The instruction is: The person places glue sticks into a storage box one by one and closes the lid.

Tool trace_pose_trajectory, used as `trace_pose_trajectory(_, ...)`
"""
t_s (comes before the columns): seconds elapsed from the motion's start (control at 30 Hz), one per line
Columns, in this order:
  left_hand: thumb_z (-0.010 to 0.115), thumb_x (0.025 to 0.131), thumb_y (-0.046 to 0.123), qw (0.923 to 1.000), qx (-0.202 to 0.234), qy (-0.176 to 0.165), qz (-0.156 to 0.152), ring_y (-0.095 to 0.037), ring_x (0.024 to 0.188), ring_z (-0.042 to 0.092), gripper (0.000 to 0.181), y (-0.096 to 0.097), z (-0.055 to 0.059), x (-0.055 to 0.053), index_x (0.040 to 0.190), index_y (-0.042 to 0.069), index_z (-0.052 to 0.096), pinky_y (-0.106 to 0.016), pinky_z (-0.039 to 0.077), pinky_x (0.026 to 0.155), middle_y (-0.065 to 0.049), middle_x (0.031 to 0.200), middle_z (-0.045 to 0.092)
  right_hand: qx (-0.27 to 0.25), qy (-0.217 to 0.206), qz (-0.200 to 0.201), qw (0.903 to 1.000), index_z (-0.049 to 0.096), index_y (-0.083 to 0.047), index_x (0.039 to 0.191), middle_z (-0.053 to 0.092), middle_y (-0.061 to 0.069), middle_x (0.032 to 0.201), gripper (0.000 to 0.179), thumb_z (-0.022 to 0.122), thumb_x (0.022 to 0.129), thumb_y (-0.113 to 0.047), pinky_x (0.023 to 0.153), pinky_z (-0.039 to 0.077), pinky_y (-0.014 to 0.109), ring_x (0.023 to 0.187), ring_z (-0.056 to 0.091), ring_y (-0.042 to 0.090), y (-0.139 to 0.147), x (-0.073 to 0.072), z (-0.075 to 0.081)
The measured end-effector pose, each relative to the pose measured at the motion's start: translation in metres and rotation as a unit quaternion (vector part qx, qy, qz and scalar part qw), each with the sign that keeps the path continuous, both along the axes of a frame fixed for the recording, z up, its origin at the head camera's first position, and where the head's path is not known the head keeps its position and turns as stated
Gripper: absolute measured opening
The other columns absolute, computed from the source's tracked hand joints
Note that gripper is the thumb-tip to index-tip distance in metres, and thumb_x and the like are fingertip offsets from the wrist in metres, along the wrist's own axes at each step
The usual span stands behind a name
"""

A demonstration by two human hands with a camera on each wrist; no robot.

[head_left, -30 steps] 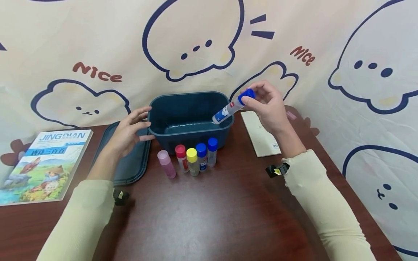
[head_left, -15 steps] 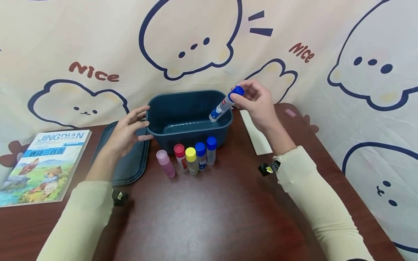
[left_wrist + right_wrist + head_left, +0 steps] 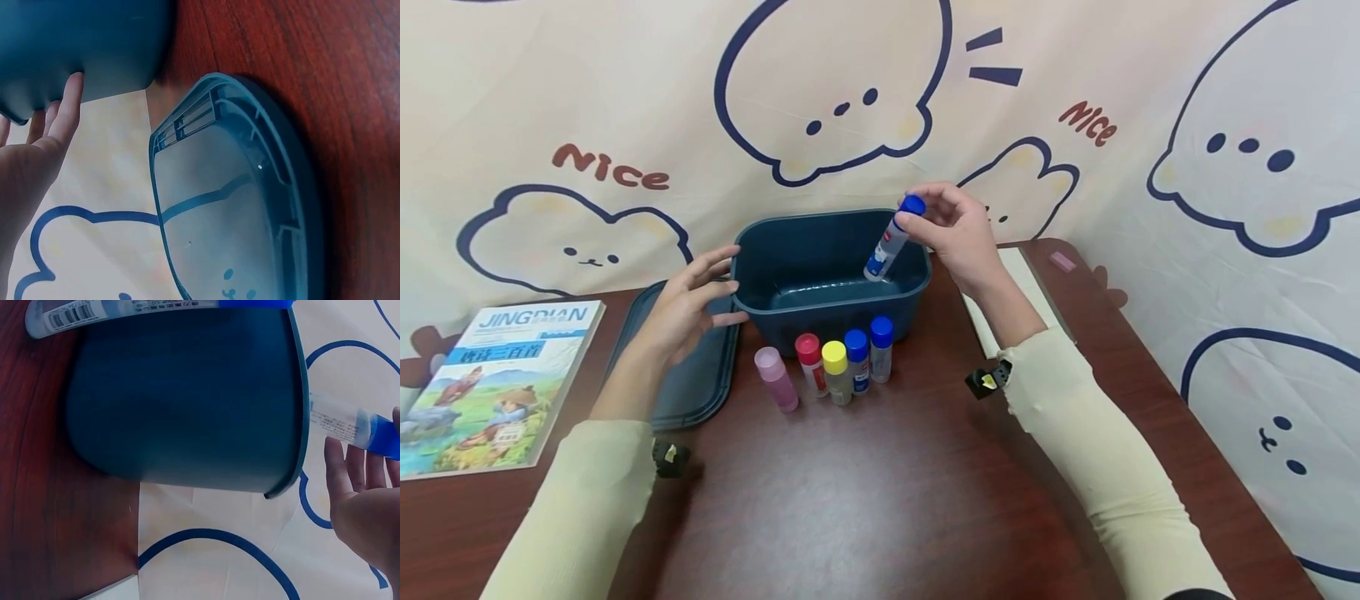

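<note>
My right hand [image 3: 951, 233] pinches a glue stick [image 3: 891, 243] by its blue cap, tilted with its lower end inside the mouth of a dark teal bin [image 3: 835, 321]. In the right wrist view the held glue stick [image 3: 340, 420] shows beyond the bin's rim. My left hand [image 3: 688, 304] rests with extended fingers against the bin's left end; the left wrist view shows a fingertip [image 3: 75, 84] on its wall. In front of the bin stand a pink-capped tube [image 3: 777, 380], a red-capped glue stick [image 3: 812, 365], a yellow-capped one [image 3: 837, 373] and two blue-capped ones [image 3: 881, 350].
A teal lid [image 3: 700, 379] lies left of the bin, partly under my left forearm. Farther left is a picture book [image 3: 505, 387]. To the right lies a pale notebook [image 3: 1026, 279], partly behind my right wrist, and a small pink block [image 3: 1062, 262]. A printed cloth hangs behind.
My right hand has moved left with the glue stick, bringing it farther over the bin and more upright. The left hand stays at the bin's left end.
</note>
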State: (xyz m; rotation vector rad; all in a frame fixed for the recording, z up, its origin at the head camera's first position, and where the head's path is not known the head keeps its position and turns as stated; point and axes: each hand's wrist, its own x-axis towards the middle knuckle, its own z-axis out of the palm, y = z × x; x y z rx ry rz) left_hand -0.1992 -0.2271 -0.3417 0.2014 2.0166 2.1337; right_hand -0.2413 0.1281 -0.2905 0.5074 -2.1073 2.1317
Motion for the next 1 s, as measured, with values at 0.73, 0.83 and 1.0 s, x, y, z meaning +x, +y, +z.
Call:
trace_pose_trajectory(0.73, 0.052, 0.106, 0.014, 1.0, 0.007, -0.003, 0.005, -0.037, 0.144, 0.016, 0.054, 0.0, -0.001, -0.001, 0.157, 0.016, 0.036, -0.029, 0.059, 0.08, -0.018, 0.165, 0.01, 0.089, -0.013, 0.007, 0.9959, 0.064, -0.004, 0.129, 0.064, 0.011, 0.122, 0.039, 0.074, 0.094, -0.017, 0.097, 0.052, 0.036, 0.111, 0.059, 0.025, -0.025, -0.011, -0.001)
trace_pose_trajectory(0.83, 0.051, 0.106, 0.013, 0.9999, 0.013, -0.002, 0.003, -0.037, 0.145, 0.015, 0.053, 0.0, -0.002, -0.001, 0.157, 0.016, 0.037, -0.029, 0.059, 0.081, -0.018, 0.165, 0.009, 0.099, -0.014, 0.016, 0.9949, 0.065, -0.004, 0.129, 0.064, 0.011, 0.121, 0.037, 0.074, 0.095, -0.016, 0.096, 0.052, 0.035, 0.112, 0.059, 0.025, -0.029, -0.013, -0.001)
trace_pose_trajectory(1.0, 0.051, 0.106, 0.014, 0.9999, 0.013, -0.003, 0.001, -0.036, 0.145, 0.014, 0.053, -0.001, -0.004, -0.002, 0.157, 0.017, 0.037, -0.029, 0.059, 0.081, -0.017, 0.165, 0.009, 0.101, -0.018, 0.033, 0.9942, 0.064, -0.003, 0.131, 0.065, 0.011, 0.119, 0.037, 0.072, 0.096, -0.014, 0.095, 0.052, 0.035, 0.11, 0.059, 0.025, -0.036, -0.015, -0.002)
